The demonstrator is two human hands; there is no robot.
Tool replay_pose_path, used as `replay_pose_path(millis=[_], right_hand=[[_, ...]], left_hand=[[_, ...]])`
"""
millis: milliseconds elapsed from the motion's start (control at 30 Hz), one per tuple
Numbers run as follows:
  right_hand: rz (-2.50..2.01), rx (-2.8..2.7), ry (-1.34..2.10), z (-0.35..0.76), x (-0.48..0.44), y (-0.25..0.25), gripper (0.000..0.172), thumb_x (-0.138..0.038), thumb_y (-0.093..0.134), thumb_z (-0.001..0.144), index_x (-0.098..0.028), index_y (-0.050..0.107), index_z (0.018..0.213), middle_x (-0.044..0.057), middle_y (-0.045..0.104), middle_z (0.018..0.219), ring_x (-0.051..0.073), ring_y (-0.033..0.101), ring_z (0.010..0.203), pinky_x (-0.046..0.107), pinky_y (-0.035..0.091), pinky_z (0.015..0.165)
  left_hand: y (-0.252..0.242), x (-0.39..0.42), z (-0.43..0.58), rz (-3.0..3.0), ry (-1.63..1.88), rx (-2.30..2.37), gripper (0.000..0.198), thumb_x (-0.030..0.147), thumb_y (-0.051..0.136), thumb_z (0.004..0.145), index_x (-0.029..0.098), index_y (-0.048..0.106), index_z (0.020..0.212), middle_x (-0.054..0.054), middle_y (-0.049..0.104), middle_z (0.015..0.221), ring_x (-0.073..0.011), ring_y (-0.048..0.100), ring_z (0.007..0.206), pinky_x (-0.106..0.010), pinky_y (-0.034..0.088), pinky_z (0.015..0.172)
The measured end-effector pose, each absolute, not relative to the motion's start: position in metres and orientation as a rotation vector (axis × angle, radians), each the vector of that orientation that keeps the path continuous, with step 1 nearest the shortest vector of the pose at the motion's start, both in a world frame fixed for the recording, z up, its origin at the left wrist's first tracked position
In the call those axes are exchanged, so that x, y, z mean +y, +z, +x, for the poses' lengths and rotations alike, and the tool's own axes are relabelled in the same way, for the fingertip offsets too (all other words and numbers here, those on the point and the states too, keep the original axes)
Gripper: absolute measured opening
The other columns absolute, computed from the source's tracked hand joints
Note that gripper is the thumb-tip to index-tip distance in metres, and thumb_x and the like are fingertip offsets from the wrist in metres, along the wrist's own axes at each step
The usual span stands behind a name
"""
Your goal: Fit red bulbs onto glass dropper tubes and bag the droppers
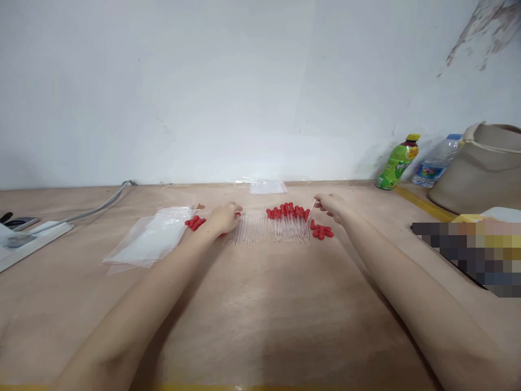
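Toward one o'clock on the brown wooden worktop [260, 304], the person's right hand [331, 205] has its grip pinched at the fingertips on one slim, clear tube [312, 208], tilted just beside a row of clear tubes topped with red, rounded bulbs [288, 209]. Toward eleven, the left hand [223, 218] hovers at or touches loose red bulbs [196, 222], with bare clear tubes [250, 231] at its four o'clock; I can't tell how open that grip is.

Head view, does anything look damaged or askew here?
The wall has a ragged brownish patch at upper right, breaking its plain pale surface. The green bottle looks tilted too, perhaps through lens distortion.
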State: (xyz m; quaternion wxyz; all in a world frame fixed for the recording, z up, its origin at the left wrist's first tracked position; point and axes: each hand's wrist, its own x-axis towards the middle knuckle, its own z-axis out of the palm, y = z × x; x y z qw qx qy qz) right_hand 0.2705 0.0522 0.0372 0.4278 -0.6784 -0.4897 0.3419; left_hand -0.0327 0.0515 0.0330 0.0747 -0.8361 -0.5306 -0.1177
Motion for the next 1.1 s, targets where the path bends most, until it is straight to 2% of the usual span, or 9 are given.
replay_pose_path(millis=[100,200,333,400,467,600,700,833,1100], right_hand=[[-1.608,-1.195,0.868,0.265,0.041,0.045,0.018,-0.029,0.041,0.081,-0.015,0.048,0.07,0.004,0.06,0.065,0.009,0.052,0.054,0.02,0.038,0.052],[-1.393,-1.264,0.781,0.253,0.024,0.042,0.017,-0.032,0.034,0.086,-0.018,0.042,0.081,0.0,0.056,0.065,0.009,0.052,0.055,0.019,0.04,0.053],[-1.168,-1.696,0.453,0.236,-0.005,0.021,0.018,-0.037,0.037,0.086,-0.02,0.042,0.084,-0.002,0.05,0.064,0.01,0.048,0.055,0.021,0.038,0.053],[-1.133,-1.962,0.315,0.228,-0.021,0.008,0.021,-0.034,0.036,0.087,-0.019,0.046,0.077,-0.001,0.05,0.064,0.011,0.047,0.057,0.023,0.038,0.055],[-1.083,-2.12,0.158,0.22,-0.035,-0.003,0.024,-0.029,0.035,0.088,-0.018,0.049,0.072,0.002,0.05,0.068,0.012,0.048,0.061,0.024,0.039,0.058],[-0.997,-2.209,-0.041,0.213,-0.051,-0.017,0.024,-0.023,0.033,0.089,-0.017,0.056,0.095,0.007,0.053,0.082,0.014,0.051,0.07,0.025,0.041,0.063],[-1.054,-2.217,-0.091,0.213,-0.053,-0.019,0.027,-0.025,0.035,0.089,-0.02,0.055,0.105,0.005,0.057,0.081,0.014,0.053,0.068,0.024,0.041,0.058],[-1.051,-2.173,-0.027,0.213,-0.05,-0.021,0.026,-0.029,0.037,0.088,-0.02,0.059,0.1,0.004,0.057,0.077,0.013,0.053,0.066,0.024,0.043,0.058],[-0.957,-2.206,0.023,0.207,-0.052,-0.021,0.026,-0.024,0.035,0.088,-0.017,0.056,0.1,0.006,0.055,0.083,0.014,0.053,0.073,0.026,0.045,0.065]], left_hand=[[0.03,0.058,-0.034,-2.526,-0.341,-1.572,0.026,0.011,0.045,0.074,0.017,0.065,0.09,-0.007,0.065,0.093,-0.0222,0.059,0.084,-0.031,0.045,0.074],[0.032,0.057,-0.032,-2.507,-0.41,-1.52,0.026,0.013,0.043,0.079,0.017,0.063,0.096,-0.007,0.063,0.096,-0.0218,0.056,0.091,-0.033,0.041,0.081],[0.031,0.034,-0.022,-2.503,-0.861,-1.217,0.03,0.018,0.04,0.085,0.017,0.054,0.111,-0.008,0.059,0.099,-0.0208,0.05,0.096,-0.035,0.039,0.085],[0.026,0.013,-0.017,-2.603,-1.108,-1.062,0.029,0.017,0.038,0.086,0.018,0.055,0.109,-0.008,0.057,0.097,-0.0172,0.052,0.091,-0.03,0.043,0.078],[0.017,-0.01,-0.012,-2.688,-1.294,-1.054,0.027,0.015,0.039,0.086,0.019,0.056,0.106,-0.007,0.056,0.096,-0.0153,0.053,0.089,-0.028,0.043,0.078],[-0.004,-0.04,-0.007,-2.806,-1.558,-1.294,0.016,0.019,0.049,0.081,0.017,0.056,0.095,-0.007,0.056,0.093,-0.0152,0.055,0.084,-0.027,0.047,0.072],[-0.014,-0.042,-0.007,-2.826,-1.69,-1.467,0.01,0.022,0.057,0.076,0.016,0.053,0.083,-0.004,0.056,0.082,-0.0131,0.057,0.073,-0.024,0.047,0.065],[-0.016,-0.038,-0.006,-2.879,-1.709,-1.535,0.014,0.025,0.058,0.076,0.016,0.048,0.077,0.0,0.053,0.072,-0.01,0.055,0.064,-0.021,0.046,0.058],[-0.01,-0.044,-0.006,-2.897,-1.573,-1.435,0.013,0.024,0.054,0.079,0.017,0.052,0.089,-0.003,0.058,0.086,-0.0129,0.057,0.076,-0.026,0.049,0.068]])
